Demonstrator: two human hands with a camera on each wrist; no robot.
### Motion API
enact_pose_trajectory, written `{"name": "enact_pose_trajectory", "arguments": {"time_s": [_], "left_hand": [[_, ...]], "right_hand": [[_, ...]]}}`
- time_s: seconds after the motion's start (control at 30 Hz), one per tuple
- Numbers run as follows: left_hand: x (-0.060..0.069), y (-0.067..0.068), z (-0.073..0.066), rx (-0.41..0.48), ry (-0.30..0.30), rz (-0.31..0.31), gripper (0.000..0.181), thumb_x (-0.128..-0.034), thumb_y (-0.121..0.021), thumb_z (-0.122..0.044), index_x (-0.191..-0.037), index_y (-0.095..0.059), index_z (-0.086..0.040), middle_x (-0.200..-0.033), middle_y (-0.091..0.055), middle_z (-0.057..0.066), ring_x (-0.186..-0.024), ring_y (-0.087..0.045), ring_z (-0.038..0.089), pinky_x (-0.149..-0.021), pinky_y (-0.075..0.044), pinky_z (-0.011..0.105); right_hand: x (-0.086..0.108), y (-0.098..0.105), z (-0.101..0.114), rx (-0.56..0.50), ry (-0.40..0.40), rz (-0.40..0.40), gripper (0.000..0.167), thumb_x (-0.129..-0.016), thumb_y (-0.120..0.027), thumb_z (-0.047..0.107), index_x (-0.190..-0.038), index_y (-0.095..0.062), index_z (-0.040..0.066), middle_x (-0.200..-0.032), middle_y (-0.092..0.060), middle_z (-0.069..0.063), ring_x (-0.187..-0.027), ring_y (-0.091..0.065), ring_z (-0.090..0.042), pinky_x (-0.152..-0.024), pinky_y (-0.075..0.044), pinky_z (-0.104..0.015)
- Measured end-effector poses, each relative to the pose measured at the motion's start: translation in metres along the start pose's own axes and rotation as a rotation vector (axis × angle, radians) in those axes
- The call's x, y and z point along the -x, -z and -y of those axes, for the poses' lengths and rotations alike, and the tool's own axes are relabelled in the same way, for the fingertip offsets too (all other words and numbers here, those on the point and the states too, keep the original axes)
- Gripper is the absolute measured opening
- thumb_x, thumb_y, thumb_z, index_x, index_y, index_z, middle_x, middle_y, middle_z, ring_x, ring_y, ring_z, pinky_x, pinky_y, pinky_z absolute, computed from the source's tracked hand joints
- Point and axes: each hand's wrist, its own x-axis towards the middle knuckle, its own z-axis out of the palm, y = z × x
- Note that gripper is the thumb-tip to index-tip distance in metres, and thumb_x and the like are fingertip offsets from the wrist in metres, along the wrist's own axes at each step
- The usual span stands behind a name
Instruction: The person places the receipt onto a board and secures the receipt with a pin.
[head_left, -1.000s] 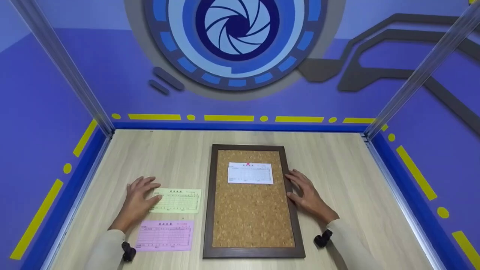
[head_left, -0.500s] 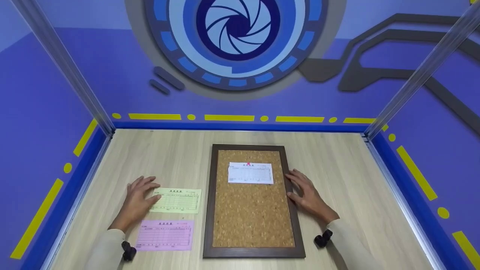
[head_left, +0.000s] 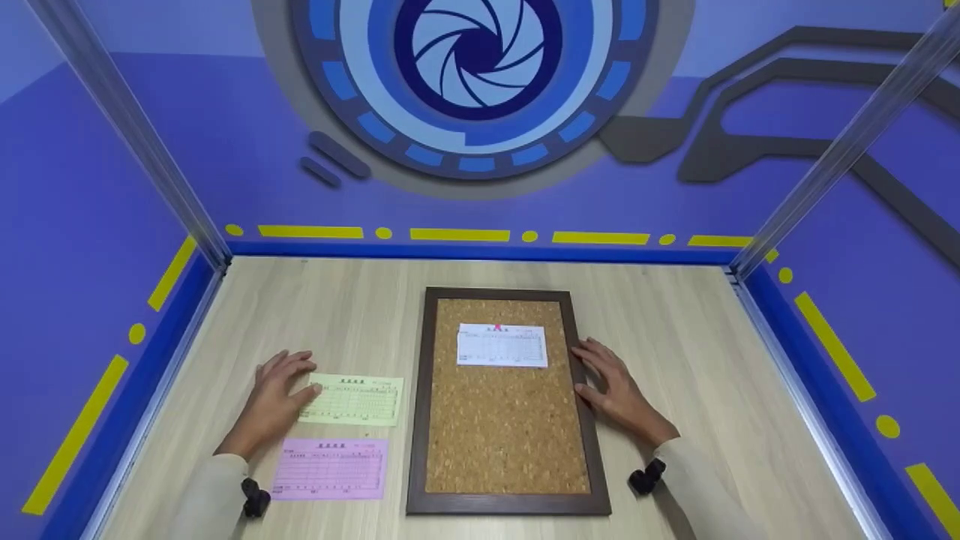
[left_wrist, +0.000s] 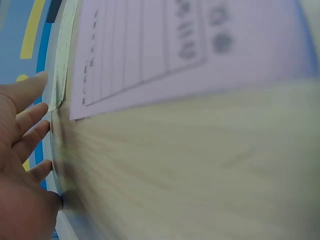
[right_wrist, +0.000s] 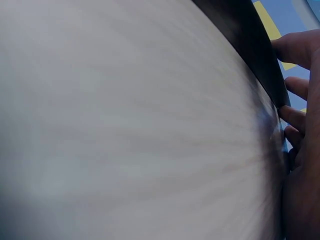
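A cork board point(head_left: 510, 427) in a dark brown frame lies on the table, bearing a white printed slip point(head_left: 502, 348) near its top with a small pink pin point(head_left: 497, 327). Left of the board are a light green slip point(head_left: 360, 401) and, below it, a purple slip point(head_left: 330, 471), also large in the left wrist view point(left_wrist: 150, 45). My left hand point(head_left: 268, 405) has relaxed fingers, the thumb and a finger at the green slip's left edge. My right hand point(head_left: 619, 394) touches the board's right frame edge with its fingertips and thumb; the right wrist view shows the dark frame point(right_wrist: 245, 40) beside that hand point(right_wrist: 305, 135).
The pale wooden table point(head_left: 697, 337) is bounded by blue walls point(head_left: 480, 251) at the back and both sides. Clear upright strips point(head_left: 825, 150) stand at the two back corners. A black device point(head_left: 256, 499) sits on each wrist.
My left hand has shifted very slightly, its fingers drawing a little back from the green slip. The right hand, the board and the slips show no clear movement.
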Motion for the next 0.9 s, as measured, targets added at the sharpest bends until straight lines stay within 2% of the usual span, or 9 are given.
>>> {"name": "enact_pose_trajectory", "arguments": {"time_s": [0.17,0.5,0.9], "left_hand": [[-0.0007,0.0003,-0.0013,-0.045,-0.019,-0.002,0.037,-0.0989,-0.078,-0.004,-0.134,-0.070,0.004,-0.162,-0.053,0.026,-0.161,-0.025,0.053,-0.129,0.000,0.076],[-0.0016,0.0005,-0.0031,-0.049,-0.014,0.006,0.024,-0.0997,-0.076,-0.003,-0.123,-0.071,0.001,-0.164,-0.052,0.026,-0.161,-0.024,0.053,-0.129,0.000,0.076],[-0.0022,0.0024,-0.0069,-0.036,0.025,0.017,0.016,-0.0994,-0.077,-0.002,-0.113,-0.069,-0.003,-0.164,-0.052,0.023,-0.163,-0.022,0.051,-0.130,0.001,0.073]], "right_hand": [[0.0004,-0.0005,-0.0005,-0.002,-0.009,-0.007,0.065,-0.098,-0.079,0.027,-0.156,-0.060,0.004,-0.168,-0.046,-0.026,-0.159,-0.034,-0.052,-0.123,-0.024,-0.079],[0.0010,-0.0013,-0.0005,-0.002,-0.030,-0.003,0.066,-0.099,-0.079,0.028,-0.157,-0.059,0.005,-0.169,-0.044,-0.024,-0.160,-0.033,-0.051,-0.124,-0.023,-0.078],[0.0015,-0.0001,0.0009,-0.011,-0.039,0.008,0.065,-0.099,-0.079,0.028,-0.157,-0.059,0.006,-0.170,-0.044,-0.025,-0.161,-0.032,-0.051,-0.124,-0.023,-0.079]]}}
